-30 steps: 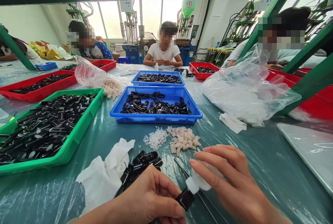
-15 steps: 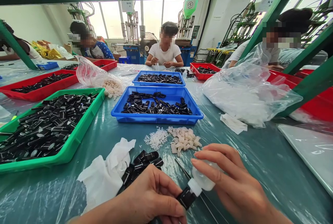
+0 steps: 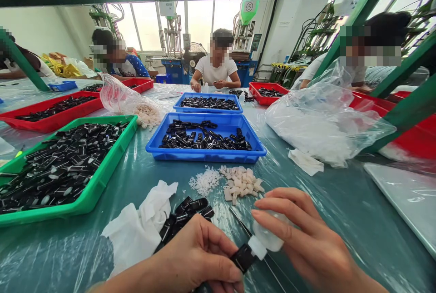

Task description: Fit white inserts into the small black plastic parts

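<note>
Between the thumb and fingers of my left hand (image 3: 200, 256) is a small black plastic part (image 3: 244, 258). My right hand (image 3: 306, 234) grips a translucent squeeze bottle (image 3: 270, 233), tilted so that its white cap end meets the black part. Whether liquid comes out is hidden. Beneath the bottle lie thin metal tweezers (image 3: 240, 220). A heap of similar black parts (image 3: 185, 213) sits beyond my left hand, beside a crumpled white cloth (image 3: 136, 229). Farther off are a pile of tiny white pieces (image 3: 205, 181) and a pile of beige pieces (image 3: 241, 183).
A blue tray (image 3: 204, 154) of black parts stands ahead, another blue tray (image 3: 177, 109) behind it. At left is a full green tray (image 3: 102, 188). A clear plastic bag (image 3: 327, 120) lies at right near a green frame post (image 3: 405, 116). Co-workers sit across the table.
My hands stay almost still, with the bottle and black part shifted very slightly right. The co-worker opposite has lowered one hand to the table.
</note>
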The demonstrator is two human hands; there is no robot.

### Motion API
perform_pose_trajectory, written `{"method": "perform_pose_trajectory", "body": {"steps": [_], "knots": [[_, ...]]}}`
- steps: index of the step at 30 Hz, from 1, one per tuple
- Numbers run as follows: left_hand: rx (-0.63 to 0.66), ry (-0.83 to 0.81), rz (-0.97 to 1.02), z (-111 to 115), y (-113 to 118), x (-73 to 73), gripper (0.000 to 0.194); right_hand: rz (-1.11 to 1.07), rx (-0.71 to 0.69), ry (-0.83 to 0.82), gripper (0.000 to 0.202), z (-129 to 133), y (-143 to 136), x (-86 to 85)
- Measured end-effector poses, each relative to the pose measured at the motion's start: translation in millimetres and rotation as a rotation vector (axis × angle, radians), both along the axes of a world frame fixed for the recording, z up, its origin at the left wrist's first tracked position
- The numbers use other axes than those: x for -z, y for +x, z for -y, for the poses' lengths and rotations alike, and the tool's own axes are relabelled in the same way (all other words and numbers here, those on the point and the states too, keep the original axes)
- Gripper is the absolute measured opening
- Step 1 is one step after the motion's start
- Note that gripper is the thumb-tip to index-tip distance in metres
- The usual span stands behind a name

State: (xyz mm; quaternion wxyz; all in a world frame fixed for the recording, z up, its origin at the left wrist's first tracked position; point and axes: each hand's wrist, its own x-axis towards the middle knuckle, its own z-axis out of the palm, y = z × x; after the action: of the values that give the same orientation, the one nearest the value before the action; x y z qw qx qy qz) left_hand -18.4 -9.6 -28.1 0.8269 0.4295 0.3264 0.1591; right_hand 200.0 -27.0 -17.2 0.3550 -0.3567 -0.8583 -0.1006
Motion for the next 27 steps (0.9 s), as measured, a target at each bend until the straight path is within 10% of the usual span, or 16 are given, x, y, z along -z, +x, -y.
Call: {"method": "perform_pose_trajectory", "body": {"steps": [27], "knots": [[-0.124, 0.034, -0.030, 1.6, 1.9, -4.6, 0.015, 0.006, 0.142, -0.008, 0.033, -7.2, 1.5, -2.1]]}}
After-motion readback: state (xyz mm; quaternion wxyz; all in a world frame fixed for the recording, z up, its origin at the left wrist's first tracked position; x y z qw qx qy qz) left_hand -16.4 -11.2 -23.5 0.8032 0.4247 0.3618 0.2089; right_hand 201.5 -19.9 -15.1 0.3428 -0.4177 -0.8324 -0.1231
